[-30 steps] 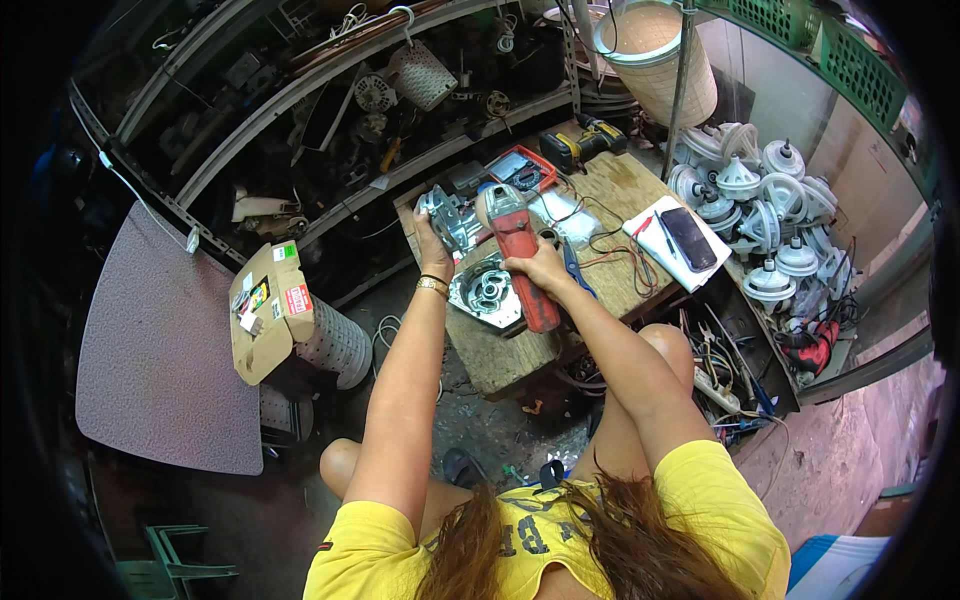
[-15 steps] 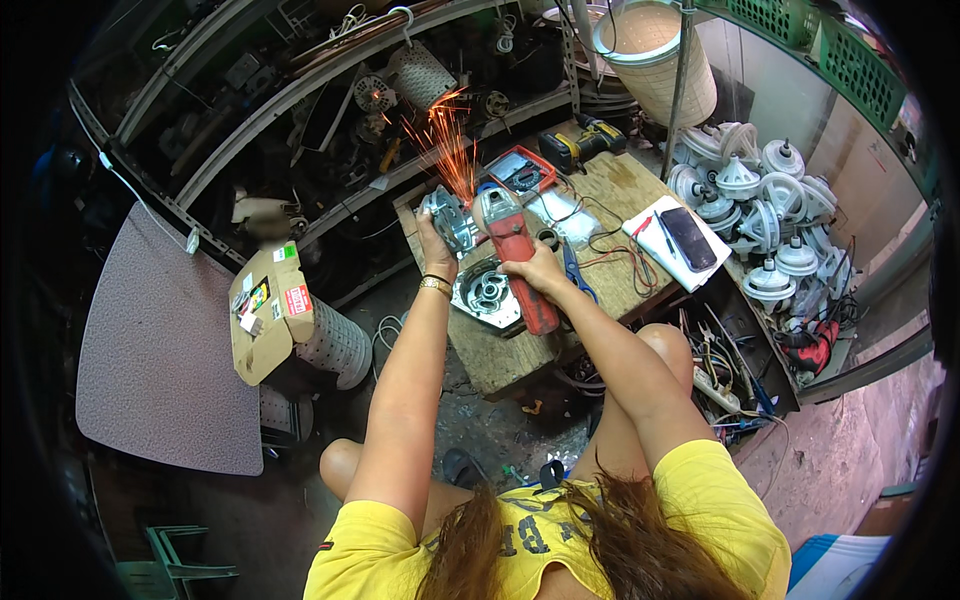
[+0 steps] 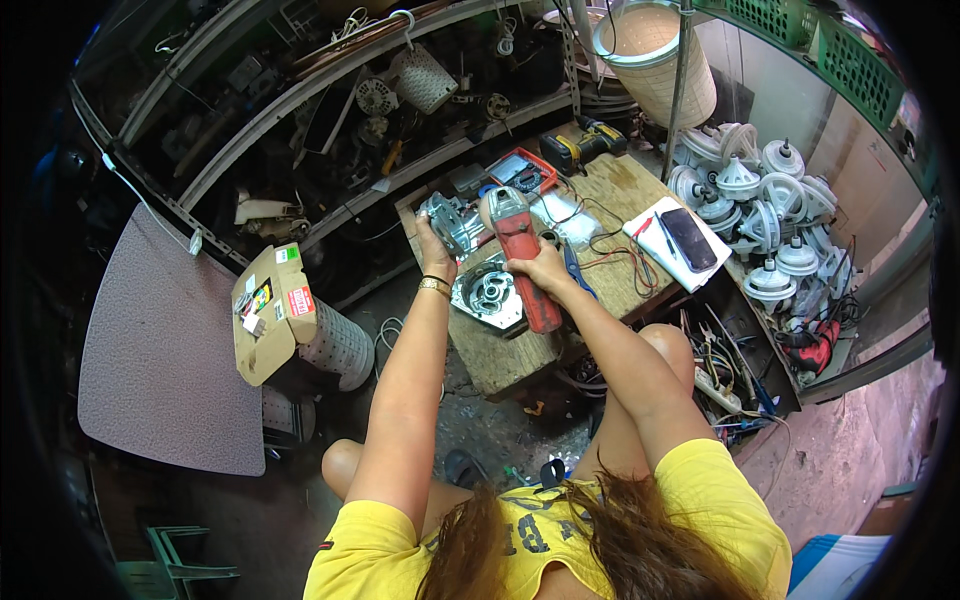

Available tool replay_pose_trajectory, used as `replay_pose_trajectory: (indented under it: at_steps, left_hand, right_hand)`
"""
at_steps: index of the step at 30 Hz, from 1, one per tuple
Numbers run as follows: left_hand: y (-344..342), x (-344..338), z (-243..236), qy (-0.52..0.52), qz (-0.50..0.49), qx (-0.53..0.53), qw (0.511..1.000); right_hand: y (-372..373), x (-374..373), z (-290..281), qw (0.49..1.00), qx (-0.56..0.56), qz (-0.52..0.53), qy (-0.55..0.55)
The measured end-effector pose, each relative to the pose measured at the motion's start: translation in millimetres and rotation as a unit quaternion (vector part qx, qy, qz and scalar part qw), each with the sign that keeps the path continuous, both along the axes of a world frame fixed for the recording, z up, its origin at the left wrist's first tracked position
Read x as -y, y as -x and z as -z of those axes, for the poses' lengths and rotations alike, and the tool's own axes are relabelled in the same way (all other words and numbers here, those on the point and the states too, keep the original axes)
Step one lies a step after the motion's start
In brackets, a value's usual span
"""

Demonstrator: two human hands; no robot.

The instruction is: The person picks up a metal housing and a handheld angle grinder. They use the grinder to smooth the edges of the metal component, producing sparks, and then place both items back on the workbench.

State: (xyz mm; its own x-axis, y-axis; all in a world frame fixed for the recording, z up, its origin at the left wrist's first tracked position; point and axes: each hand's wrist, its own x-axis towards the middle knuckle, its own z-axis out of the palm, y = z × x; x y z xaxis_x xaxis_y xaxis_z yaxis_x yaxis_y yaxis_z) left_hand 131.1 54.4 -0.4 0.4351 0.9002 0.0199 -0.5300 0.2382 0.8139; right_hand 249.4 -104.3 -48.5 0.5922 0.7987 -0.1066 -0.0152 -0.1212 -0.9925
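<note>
My left hand (image 3: pixel 436 250) is closed round the edge of a round grey metal housing (image 3: pixel 454 226), held up over the wooden bench. My right hand (image 3: pixel 542 271) grips the red body of an angle grinder (image 3: pixel 517 241), whose head points away from me, close beside the housing. The grinder's disc cannot be made out, and no sparks fly. Below and between my hands, a second metal casting (image 3: pixel 487 297) with a ringed centre lies on the bench, partly covered by the grinder. Blue-handled scissors or pliers (image 3: pixel 573 265) lie just right of my right hand.
On the wooden bench (image 3: pixel 625 185) are a yellow-and-black cordless drill (image 3: pixel 583 146), a multimeter in a red case (image 3: pixel 522 170), test leads and a phone (image 3: pixel 686 238) on white paper. White gear units (image 3: pixel 765 200) are piled right. A cardboard box (image 3: pixel 272 312) stands left; cluttered shelves are behind.
The orange sparks flying from the grinder toward the shelves have stopped. The grinder has shifted slightly to the right, a little away from the housing. Both hands keep their hold.
</note>
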Motion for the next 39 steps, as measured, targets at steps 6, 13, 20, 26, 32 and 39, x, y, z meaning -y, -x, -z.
replay_pose_trajectory:
  at_steps: [6, 13, 20, 26, 32, 39]
  left_hand:
    - [-1, 1, -1, 0.024, 0.012, -0.001, 1.0]
    - [-1, 7, -5, 0.004, 0.029, 0.034, 0.999]
    - [3, 15, -8, 0.004, 0.018, 0.018, 1.0]
    - [3, 14, -9, 0.006, 0.024, 0.015, 1.0]
    - [6, 13, -11, 0.045, 0.008, 0.0, 0.999]
    - [1, 12, -9, 0.058, 0.002, 0.002, 0.998]
  right_hand:
    - [8, 2, -6, 0.997, 0.074, 0.007, 0.013]
    - [11, 0, -2, 0.999, 0.051, -0.009, 0.008]
    - [8, 2, -4, 0.999, 0.038, -0.011, 0.006]
    - [6, 0, -4, 0.998, 0.049, 0.01, 0.023]
    - [3, 1, -5, 1.0, 0.01, -0.003, 0.021]
    - [8, 0, 2, 0.997, 0.082, 0.001, 0.007]
